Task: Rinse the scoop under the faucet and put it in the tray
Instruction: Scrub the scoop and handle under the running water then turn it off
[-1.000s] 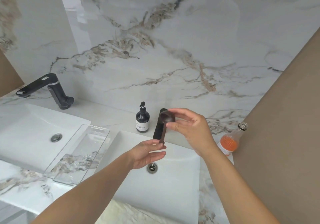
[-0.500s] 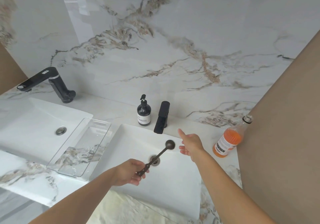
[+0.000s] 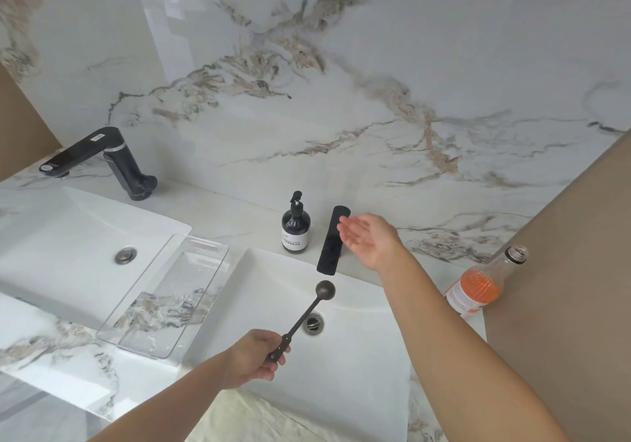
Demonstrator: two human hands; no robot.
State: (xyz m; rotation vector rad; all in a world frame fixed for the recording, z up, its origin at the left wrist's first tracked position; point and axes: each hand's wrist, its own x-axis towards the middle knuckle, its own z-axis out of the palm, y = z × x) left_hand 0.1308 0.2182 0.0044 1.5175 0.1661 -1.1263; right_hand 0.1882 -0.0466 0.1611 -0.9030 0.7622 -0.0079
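My left hand (image 3: 254, 356) grips the end of the handle of a dark long-handled scoop (image 3: 309, 308). The scoop's round bowl hovers over the white sink (image 3: 358, 356), just below the spout of the flat black faucet (image 3: 333, 242). My right hand (image 3: 370, 240) is open, palm up, right beside the faucet's top; no water is visible. A clear plastic tray (image 3: 205, 253) rests across the counter between the two sinks, left of the scoop.
A black soap pump bottle (image 3: 295, 226) stands just left of the faucet. An open bottle of orange liquid (image 3: 485, 284) sits at the right by a brown wall. A second sink (image 3: 68, 236) with a black faucet (image 3: 102, 158) lies far left.
The scoop passed from my right hand to my left, which now holds it by the handle over the sink. My right hand rose from the basin to beside the faucet's top.
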